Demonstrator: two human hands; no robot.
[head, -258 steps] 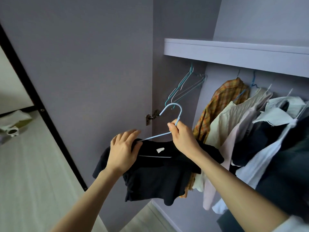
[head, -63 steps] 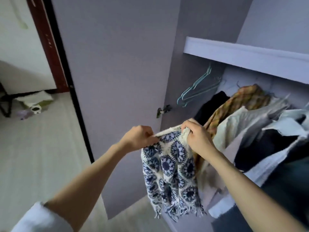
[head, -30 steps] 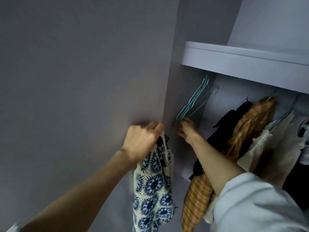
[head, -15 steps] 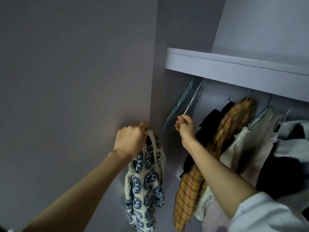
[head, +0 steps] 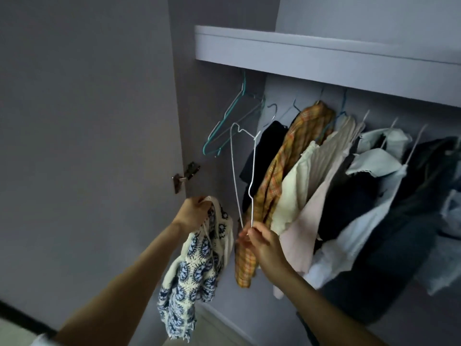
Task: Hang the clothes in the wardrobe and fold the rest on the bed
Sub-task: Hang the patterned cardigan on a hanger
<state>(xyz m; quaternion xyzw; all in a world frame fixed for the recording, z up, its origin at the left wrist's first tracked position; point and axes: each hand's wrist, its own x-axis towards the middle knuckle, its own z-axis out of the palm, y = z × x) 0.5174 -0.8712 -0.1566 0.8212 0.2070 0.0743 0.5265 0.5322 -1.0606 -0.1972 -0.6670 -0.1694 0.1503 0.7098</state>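
Observation:
My left hand (head: 193, 213) grips the top of a cream garment with a blue floral pattern (head: 197, 273), which hangs down from it in front of the wardrobe's left side. My right hand (head: 259, 242) pinches the bottom of a white wire hanger (head: 243, 171); the hanger points upward and is free of the rail. Empty teal hangers (head: 225, 121) hang at the rail's left end. To their right hang a black top (head: 265, 156), a yellow plaid shirt (head: 296, 156) and cream and pale garments (head: 316, 181).
The open wardrobe door (head: 87, 146) fills the left, with its hinge (head: 185, 174) just above my left hand. A shelf (head: 311, 52) runs over the rail. Dark and light blue clothes (head: 399, 196) crowd the right side. Pale floor (head: 219, 330) shows below.
My right hand has pulled the white hanger off the rail and brought it down beside the patterned garment. My left hand still holds the garment, now lower in view.

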